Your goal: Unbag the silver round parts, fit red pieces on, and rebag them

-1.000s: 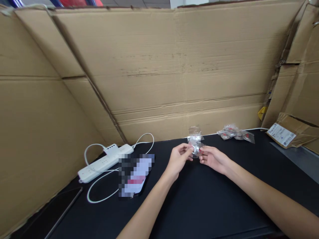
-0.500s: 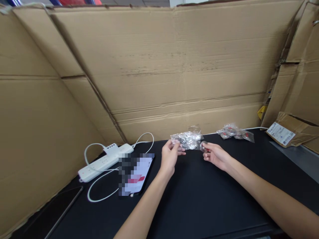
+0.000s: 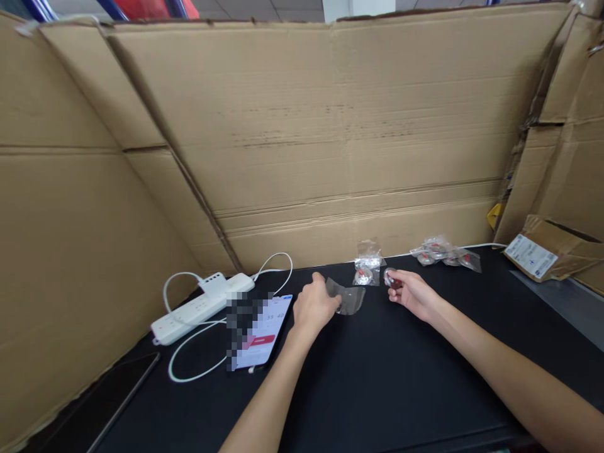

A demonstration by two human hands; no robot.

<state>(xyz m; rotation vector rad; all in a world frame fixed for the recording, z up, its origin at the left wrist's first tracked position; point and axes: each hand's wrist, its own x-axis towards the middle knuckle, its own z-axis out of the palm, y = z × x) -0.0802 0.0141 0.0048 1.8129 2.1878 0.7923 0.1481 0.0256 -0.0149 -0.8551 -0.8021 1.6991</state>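
My right hand (image 3: pixel 414 294) is closed in a pinch on a small round silvery piece with dark red on it (image 3: pixel 391 278), held just above the black table. Its exact kind cannot be made out. My left hand (image 3: pixel 315 303), back upward, is closed at the edge of a clear plastic bag (image 3: pixel 350 298) that spreads out to its right and looks flat. Its fingertips are partly hidden. Between and behind the hands lies another clear bag (image 3: pixel 364 272), with a round silvery piece marked in red inside.
Several similar bagged pieces (image 3: pixel 446 253) lie at the back right, near an opened cardboard box (image 3: pixel 550 248) with a white label. On the left are a white power strip (image 3: pixel 201 308), a cabled phone (image 3: pixel 264 333) and a dark flat device (image 3: pixel 101 402). Cardboard walls (image 3: pixel 340 126) surround the table.
The round piece and the clear bag are now apart. My left hand has moved down and left with the bag and turned back upward. The right hand stays nearly in place.
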